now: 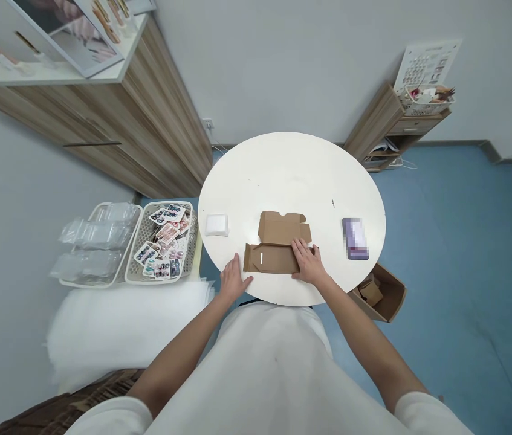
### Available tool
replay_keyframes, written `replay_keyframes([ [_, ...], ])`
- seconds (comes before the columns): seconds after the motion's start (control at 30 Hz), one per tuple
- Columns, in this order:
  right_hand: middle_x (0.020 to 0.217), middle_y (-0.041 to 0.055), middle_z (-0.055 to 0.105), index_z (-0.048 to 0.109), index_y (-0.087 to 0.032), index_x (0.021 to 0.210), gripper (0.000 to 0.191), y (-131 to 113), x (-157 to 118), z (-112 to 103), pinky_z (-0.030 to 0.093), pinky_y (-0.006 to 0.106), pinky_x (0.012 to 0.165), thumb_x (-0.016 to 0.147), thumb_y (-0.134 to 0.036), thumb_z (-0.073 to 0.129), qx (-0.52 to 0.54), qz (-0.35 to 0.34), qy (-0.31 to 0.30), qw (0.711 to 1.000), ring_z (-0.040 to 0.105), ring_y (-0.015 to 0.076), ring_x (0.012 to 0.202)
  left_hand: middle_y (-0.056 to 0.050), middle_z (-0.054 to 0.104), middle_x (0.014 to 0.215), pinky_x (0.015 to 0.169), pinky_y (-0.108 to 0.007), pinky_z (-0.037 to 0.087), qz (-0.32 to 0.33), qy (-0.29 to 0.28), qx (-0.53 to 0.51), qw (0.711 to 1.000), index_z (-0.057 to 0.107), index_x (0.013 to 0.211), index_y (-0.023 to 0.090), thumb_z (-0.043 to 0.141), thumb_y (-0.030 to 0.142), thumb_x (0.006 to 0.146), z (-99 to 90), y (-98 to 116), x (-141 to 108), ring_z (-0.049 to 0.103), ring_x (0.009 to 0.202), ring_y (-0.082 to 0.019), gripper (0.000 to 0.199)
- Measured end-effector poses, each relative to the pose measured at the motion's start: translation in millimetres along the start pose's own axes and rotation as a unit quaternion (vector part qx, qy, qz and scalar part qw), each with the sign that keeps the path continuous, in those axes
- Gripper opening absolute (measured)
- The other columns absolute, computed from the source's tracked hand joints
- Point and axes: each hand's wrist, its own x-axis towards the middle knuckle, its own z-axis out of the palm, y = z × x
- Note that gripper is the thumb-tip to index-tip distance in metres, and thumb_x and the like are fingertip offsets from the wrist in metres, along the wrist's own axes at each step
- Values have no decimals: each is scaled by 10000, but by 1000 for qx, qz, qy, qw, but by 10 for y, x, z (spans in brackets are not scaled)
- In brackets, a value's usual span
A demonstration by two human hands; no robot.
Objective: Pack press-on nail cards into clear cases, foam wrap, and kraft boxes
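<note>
A brown cardboard box [278,258], unfolded with its lid flap laid back, lies on the white round table [292,169] in front of me. My right hand [309,263] rests palm down on the right part of the box, fingers stretched out. Just off the box's left end, my left hand [234,279] lies at the table edge with thumb and fingers apart and nothing in it. To the left sits a small white pad-like stack [216,225]. A purple item [356,238], blurred in the picture, lies on the right.
Left of the table stand a white basket [131,266] of nail-set cards and another basket [97,281] of clear plastic packs. White foam sheets [129,326] lie below them. A cardboard carton [392,296] holding cardboard pieces stands on the floor at right. Wooden cabinets [165,103] stand behind.
</note>
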Motion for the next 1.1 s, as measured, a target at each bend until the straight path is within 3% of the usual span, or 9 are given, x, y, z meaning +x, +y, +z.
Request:
replay_keyframes([
  [0.13, 1451, 114, 98, -46, -182, 1376, 1070, -30, -19, 28, 72, 530, 1010, 595, -410, 649, -5, 2, -1, 1000, 42, 271, 1328, -136, 508, 1158, 880, -367, 396, 29, 5, -113, 993, 320, 1279, 133, 506, 254, 744, 72, -60, 88, 475, 1077, -239, 579],
  [0.37, 1452, 116, 93, -33, -180, 1378, 1079, -96, -16, 56, 113, 525, 1003, 583, -411, 659, -7, 7, -4, 1000, 24, 268, 1329, -84, 611, 950, 719, -289, 453, -67, 10, -228, 971, 498, 1122, 133, 496, 163, 744, 97, 94, 261, 578, 777, -162, 380],
  [0.6, 1453, 109, 91, -29, -178, 1377, 1083, -132, -22, 57, 119, 503, 1008, 575, -377, 670, -7, 20, -11, 1000, 28, 254, 1330, -88, 592, 939, 698, -284, 452, -71, 26, -258, 963, 534, 1074, 134, 501, 238, 760, 82, 204, 246, 564, 755, -153, 333],
  [0.83, 1453, 116, 84, -29, -165, 1379, 1099, -189, -12, 73, 122, 514, 1007, 569, -381, 681, -14, 16, -10, 1000, 4, 258, 1331, -120, 519, 1068, 715, -289, 454, -39, 11, -276, 960, 476, 1140, 142, 583, 415, 707, 54, 417, 161, 558, 823, -167, 523],
  [1.1, 1454, 128, 66, -41, -156, 1378, 1140, -202, -29, 63, 110, 519, 1012, 548, -451, 682, -23, -6, -14, 1000, -53, 271, 1328, -92, 598, 932, 689, -281, 425, -55, -24, -207, 977, 531, 1010, 132, 460, 271, 791, 68, 320, 261, 567, 800, -170, 268],
])
